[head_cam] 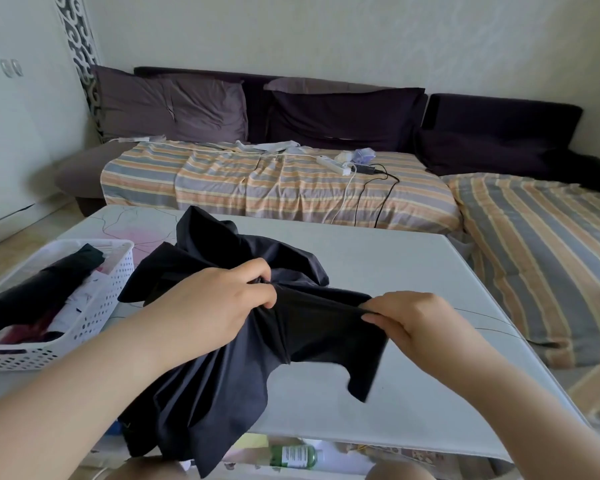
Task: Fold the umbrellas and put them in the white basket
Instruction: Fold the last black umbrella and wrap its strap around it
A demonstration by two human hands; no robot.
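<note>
**One umbrella in the basket, one in our hands**

We start with the biggest thing, the white table [378, 271]. It is flat, smooth and hard, with thin dark lines drawn across it. Behind it is a long dark sofa [343, 119] with soft, puffy cushions and a striped sheet [274, 188] that is full of wrinkles.

Next is the black umbrella [229, 358]. It lies over the near edge of the table, right in front of us, and some of it hangs down past the edge. Its cloth is thin, smooth and floppy, with lots of loose folds. We think it is not neat yet. The flaps need to be smoothed, wrapped round and tied before it can go away.

Then comes the white basket [94, 313] at the left of the table. It is hard plastic with little round holes in its sides. A dark folded umbrella [39, 289] already lies in it on top of some white and pink things, so we think part of the job is done. We cannot tell how many umbrellas are in there.

Our left hand [219, 303] has its fingers curled tight round a bunch of the black cloth. Our right hand [413, 317] pinches one flap between thumb and fingers and pulls it out flat to the side

Last, a small white power strip [331, 165] with wires sits on the sheet
</note>
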